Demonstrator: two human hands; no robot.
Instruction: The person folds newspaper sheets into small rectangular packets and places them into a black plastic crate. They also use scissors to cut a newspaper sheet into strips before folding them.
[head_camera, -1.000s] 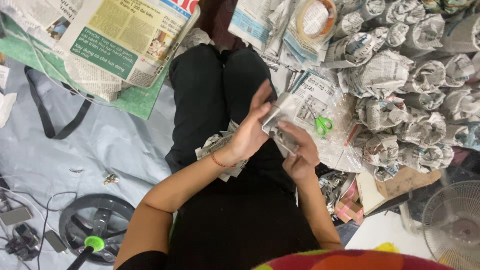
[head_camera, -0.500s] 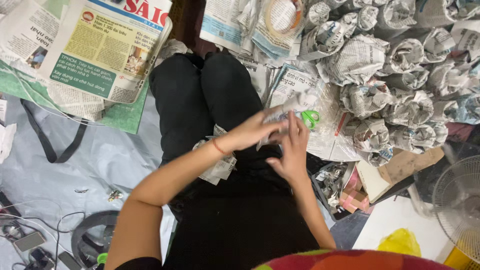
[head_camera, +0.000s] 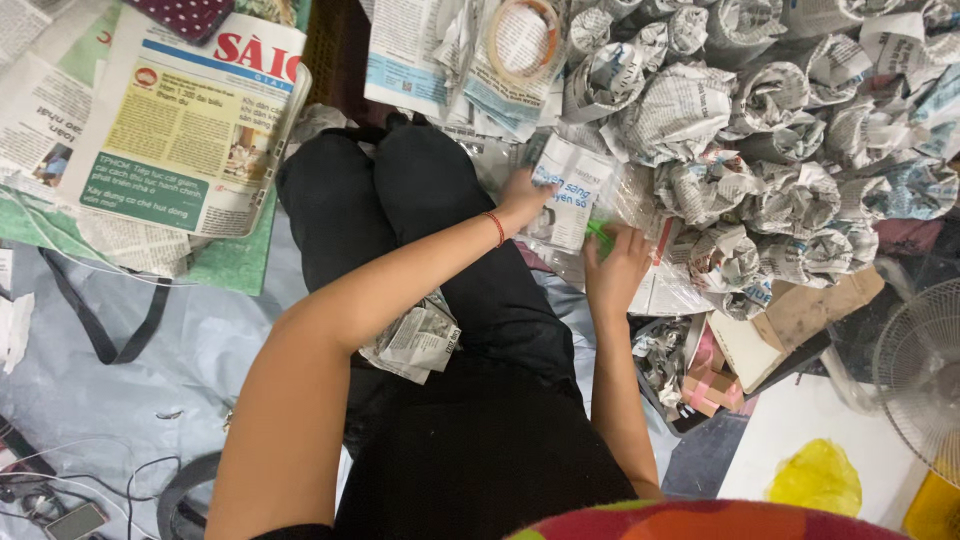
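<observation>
Both hands are out past the knees, left hand (head_camera: 522, 195) pinning a small newspaper-wrapped parcel (head_camera: 565, 192) flat on the floor, right hand (head_camera: 617, 268) with fingers curled on green-handled scissors (head_camera: 600, 236), probably steadying it beside the heap of wrapped bundles (head_camera: 760, 120).

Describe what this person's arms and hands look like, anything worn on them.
Both arms are bare from the upper arm down; no sleeves, gloves or rings show. The left hand has a thin red band around its wrist. The right hand and its wrist carry nothing visible. Black trousers cover the legs, and a multicoloured garment edge shows at the bottom.
</observation>
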